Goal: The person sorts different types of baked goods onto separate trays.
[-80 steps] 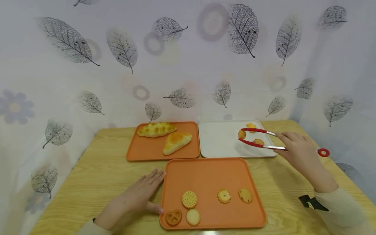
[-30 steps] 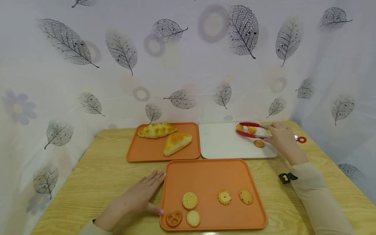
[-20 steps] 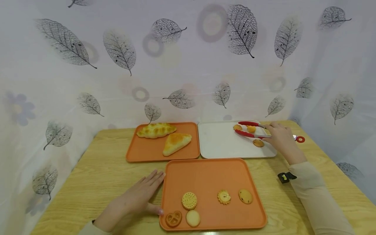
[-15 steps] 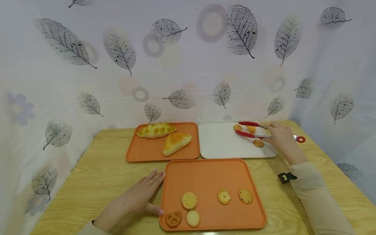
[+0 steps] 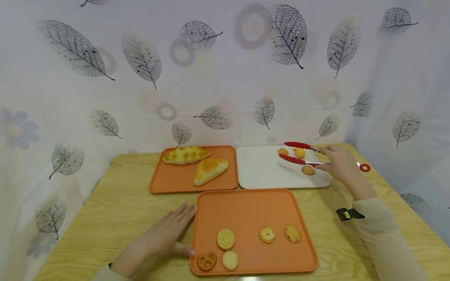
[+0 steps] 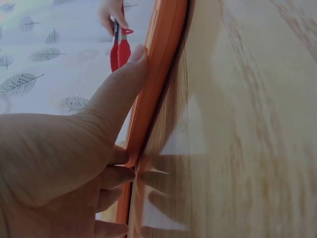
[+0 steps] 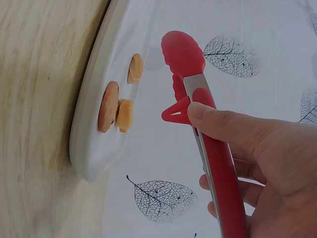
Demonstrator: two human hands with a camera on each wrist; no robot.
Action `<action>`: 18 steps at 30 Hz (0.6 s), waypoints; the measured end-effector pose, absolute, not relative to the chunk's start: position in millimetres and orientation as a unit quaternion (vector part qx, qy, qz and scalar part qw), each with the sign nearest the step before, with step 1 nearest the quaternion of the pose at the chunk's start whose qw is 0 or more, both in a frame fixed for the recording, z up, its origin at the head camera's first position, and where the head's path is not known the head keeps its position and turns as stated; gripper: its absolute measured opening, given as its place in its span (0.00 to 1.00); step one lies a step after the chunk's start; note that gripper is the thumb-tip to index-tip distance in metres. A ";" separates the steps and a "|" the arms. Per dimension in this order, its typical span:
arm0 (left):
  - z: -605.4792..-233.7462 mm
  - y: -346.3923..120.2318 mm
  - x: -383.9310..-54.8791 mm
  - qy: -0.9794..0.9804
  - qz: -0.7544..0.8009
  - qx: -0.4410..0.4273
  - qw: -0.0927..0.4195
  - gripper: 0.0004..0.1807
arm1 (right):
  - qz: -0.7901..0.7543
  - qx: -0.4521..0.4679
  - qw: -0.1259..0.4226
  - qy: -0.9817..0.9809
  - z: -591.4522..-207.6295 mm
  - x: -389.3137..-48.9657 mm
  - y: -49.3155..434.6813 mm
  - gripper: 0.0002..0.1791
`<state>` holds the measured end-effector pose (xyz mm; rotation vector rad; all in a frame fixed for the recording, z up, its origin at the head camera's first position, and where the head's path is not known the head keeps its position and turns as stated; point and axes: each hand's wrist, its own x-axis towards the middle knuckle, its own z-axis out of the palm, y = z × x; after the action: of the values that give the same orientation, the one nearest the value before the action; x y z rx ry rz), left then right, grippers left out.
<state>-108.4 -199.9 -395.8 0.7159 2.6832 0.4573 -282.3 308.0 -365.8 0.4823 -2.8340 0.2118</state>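
In the head view, your right hand (image 5: 342,166) is clamped round the tongs (image 5: 297,159), whose arms stand apart with nothing pinched between them. They hang over the white tray (image 5: 256,168), at one o'clock from the near tray (image 5: 246,210). Three pieces lie there: the ridged biscuit (image 5: 283,152) at twelve, yellow biscuit (image 5: 299,152) past one, brown biscuit (image 5: 308,170) at three. I'd judge those three done. Five on the near tray seem left: the pretzel (image 5: 206,261) at eight, plain biscuit (image 5: 230,260) and dotted biscuit (image 5: 225,239) beside it, jagged biscuit (image 5: 267,235) and speckled biscuit (image 5: 292,233) toward three. At half past ten, the far tray (image 5: 175,181) holds a loaf (image 5: 186,155) and a triangle bread (image 5: 211,171), which look untouched by this work.

In the left wrist view, your left hand (image 6: 74,158) rests at the near tray's rim, fingers straight and holding nothing; the tongs appear small at eleven o'clock.

In the right wrist view, your fingers and thumb wrap the tongs. Their tips are lifted well clear, with the white tray's three biscuits at eight o'clock from them, so that release looks finished.
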 end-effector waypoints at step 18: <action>-403.4 -197.6 -105.4 0.949 0.149 0.225 0.161 0.67 | 0.148 0.258 0.152 -0.943 -372.1 -233.7 315.3 0.38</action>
<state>-105.4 -197.6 -403.4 0.6428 2.7101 0.4247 -233.7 315.3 -372.1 0.7390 -2.7046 0.4237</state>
